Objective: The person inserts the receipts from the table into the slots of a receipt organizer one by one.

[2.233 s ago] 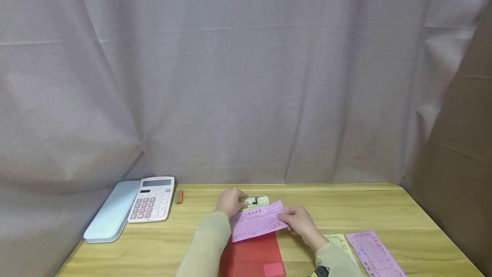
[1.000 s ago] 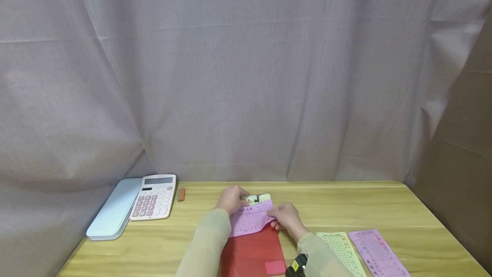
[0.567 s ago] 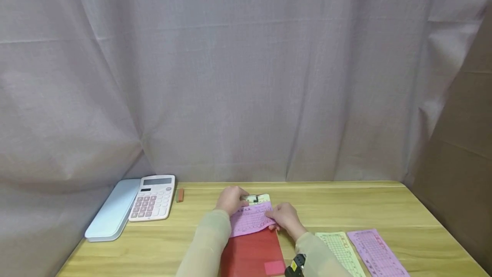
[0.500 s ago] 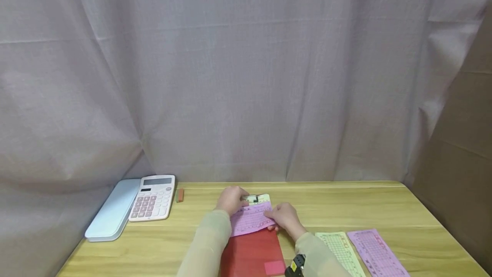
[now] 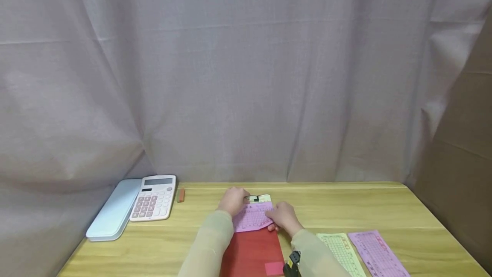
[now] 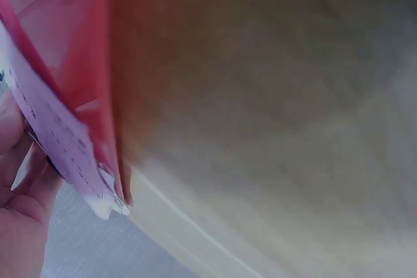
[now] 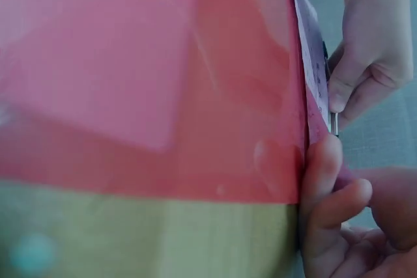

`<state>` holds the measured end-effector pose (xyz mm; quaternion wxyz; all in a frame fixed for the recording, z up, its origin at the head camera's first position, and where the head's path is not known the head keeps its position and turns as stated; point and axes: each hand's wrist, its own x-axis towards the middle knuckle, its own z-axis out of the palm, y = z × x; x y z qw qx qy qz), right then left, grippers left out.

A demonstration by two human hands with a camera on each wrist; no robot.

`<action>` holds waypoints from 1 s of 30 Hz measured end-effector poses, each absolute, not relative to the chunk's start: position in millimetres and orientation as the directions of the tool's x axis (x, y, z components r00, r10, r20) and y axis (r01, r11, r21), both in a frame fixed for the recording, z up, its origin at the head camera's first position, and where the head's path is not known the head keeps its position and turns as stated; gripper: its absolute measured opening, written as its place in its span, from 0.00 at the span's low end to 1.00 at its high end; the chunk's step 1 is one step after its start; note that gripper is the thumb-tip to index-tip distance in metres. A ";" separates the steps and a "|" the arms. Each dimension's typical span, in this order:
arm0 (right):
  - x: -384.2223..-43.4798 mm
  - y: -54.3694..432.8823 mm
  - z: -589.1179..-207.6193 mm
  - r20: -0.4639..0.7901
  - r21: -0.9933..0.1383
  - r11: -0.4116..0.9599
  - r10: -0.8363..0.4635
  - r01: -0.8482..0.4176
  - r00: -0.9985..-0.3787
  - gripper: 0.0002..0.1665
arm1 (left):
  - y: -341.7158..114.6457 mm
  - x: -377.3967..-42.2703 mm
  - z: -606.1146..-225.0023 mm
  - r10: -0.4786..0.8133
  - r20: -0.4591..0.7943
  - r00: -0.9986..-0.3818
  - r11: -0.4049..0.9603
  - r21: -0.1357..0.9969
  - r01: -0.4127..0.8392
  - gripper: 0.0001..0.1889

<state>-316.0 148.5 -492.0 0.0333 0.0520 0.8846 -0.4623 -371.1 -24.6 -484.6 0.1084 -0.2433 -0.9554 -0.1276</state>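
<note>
A red file folder (image 5: 251, 253) lies on the table, with a yellow slip (image 5: 265, 198) under the metal clip (image 5: 252, 198) at its far end. Over most of that slip lies a purple printed slip (image 5: 251, 217), its near edge slightly lifted. My left hand (image 5: 232, 201) pinches the clip between thumb and fingers, as the right wrist view shows. At the purple slip's right edge, my right hand (image 5: 284, 216) pinches the paper, thumb on top and fingers below. In the left wrist view the purple slip (image 6: 55, 125) sits against the red folder (image 6: 65, 24).
To the right lie another yellow slip (image 5: 342, 251) and another purple slip (image 5: 378, 253). A calculator (image 5: 153, 198) leans on a pale blue case (image 5: 114, 210) at the left, with a small orange-brown eraser-like block (image 5: 181, 195) beside it. A grey curtain (image 5: 246, 76) stands behind the table.
My right hand has moved left, bringing the purple slip from a tilted, raised position down over the yellow slip near the clip. My left hand stays at the clip.
</note>
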 end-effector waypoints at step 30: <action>-328.2 144.0 -490.5 -0.296 -0.834 0.460 0.096 0.306 -0.950 0.19 | -22.2 -369.5 -483.3 0.401 0.213 -0.891 0.878 0.189 0.440 0.02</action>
